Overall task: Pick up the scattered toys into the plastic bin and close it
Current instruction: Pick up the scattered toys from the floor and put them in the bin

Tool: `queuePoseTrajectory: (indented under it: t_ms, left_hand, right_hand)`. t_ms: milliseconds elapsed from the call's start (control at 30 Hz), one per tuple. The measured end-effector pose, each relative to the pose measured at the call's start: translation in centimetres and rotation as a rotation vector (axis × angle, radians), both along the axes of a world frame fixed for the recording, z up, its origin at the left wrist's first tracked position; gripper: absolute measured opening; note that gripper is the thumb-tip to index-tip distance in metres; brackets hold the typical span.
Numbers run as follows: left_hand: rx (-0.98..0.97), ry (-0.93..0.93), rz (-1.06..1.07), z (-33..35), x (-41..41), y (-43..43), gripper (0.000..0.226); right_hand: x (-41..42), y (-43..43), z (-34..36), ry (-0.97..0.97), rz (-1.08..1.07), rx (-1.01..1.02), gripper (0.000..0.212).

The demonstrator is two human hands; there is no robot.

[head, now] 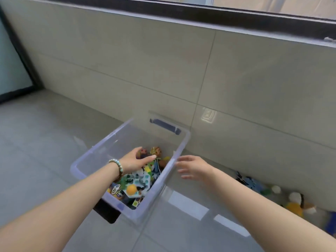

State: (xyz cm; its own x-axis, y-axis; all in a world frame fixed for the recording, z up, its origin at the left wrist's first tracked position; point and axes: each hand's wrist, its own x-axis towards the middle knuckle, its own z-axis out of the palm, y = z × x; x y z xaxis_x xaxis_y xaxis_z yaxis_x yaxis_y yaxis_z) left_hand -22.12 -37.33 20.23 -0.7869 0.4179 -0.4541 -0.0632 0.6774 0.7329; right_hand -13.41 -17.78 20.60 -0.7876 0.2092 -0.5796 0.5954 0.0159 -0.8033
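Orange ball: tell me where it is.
Head view, lower centre: the orange ball lies inside the plastic bin at its near end, right of the yellow face toy.

Surroundings, all referenced to the tiled wall (127,60).

The beige wall is running diagonally across the view in large tiles, with thin grout lines crossing it and a soft sheen lying on its right half. Along its top edge a dark ledge (181,14) is sitting, and above that ledge a window pane (272,2) is showing pale, its detail blurred. At the wall's left end a black-framed glass door (11,66) is standing at an angle to it, the pane glowing faintly green. From the wall's foot a grey tiled floor (36,133) is spreading toward the camera; pale rectangular patches (189,202) are showing on it, near the wall's right part.
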Motion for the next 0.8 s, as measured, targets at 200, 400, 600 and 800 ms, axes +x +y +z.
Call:
queuePoseTrajectory:
  t_ms: [200,400,600,800]
  left_hand:
    - [0.163,0.06,-0.156,0.8,5.0,9.0,0.068]
    - [0.051,-0.137,-0.46,-5.5,14.4,21.2,0.059]
    - [-0.217,-0.344,-0.691,-15.0,24.3,29.2,0.067]
    - [-0.282,-0.088,-0.893,-21.7,30.7,32.7,0.063]
  right_hand:
    - [11.6,12.5,-0.8,-0.176,-0.018,0.179,0.034]
    - [27.0,21.3,-7.3,-0.468,-0.101,0.226,0.038]
    - [38.1,21.9,-16.1,-0.524,-0.422,0.078,0.029]
    - [40.8,18.5,-24.5,-0.378,-0.569,0.188,0.029]
